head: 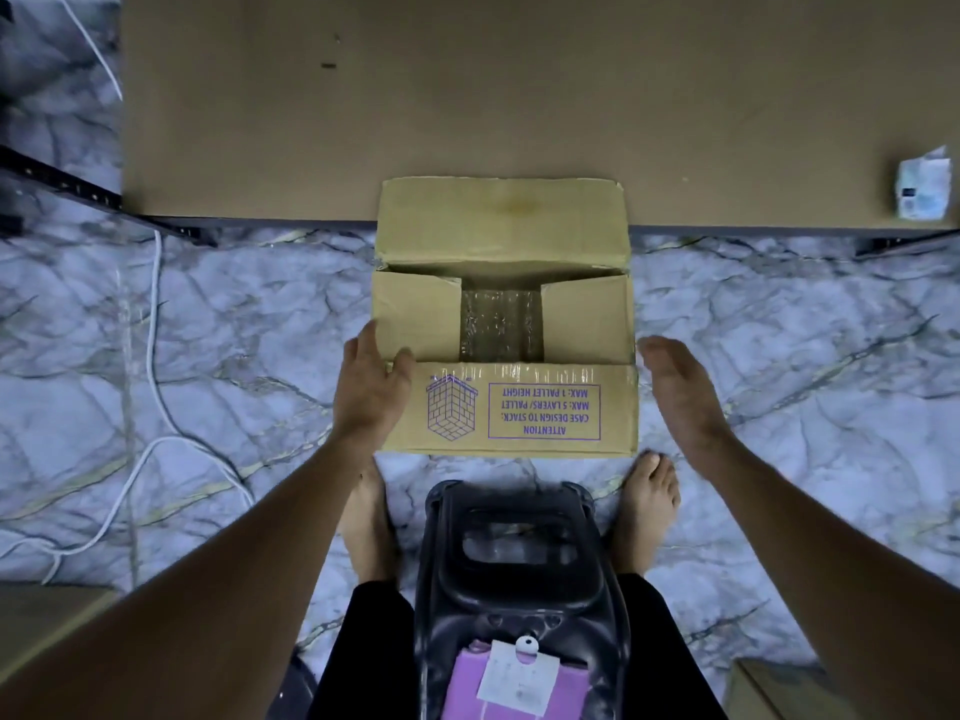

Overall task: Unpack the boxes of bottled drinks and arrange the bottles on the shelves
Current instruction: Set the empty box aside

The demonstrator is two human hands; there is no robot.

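Note:
A brown cardboard box with purple "ATTENTION" print sits on the marble floor in front of me. Its far and near flaps are folded out, and the two side flaps lie partly closed. Through the gap between them shows shiny plastic wrap over the bottles. My left hand rests on the box's left near corner, thumb on the top edge. My right hand hovers flat and open just right of the box, not touching it. The wide brown shelf board lies right behind the box.
A black plastic stool stands between my bare feet, close behind the box. White cables trail over the floor at left. A small white packet lies on the shelf's right end. More cardboard shows at both bottom corners.

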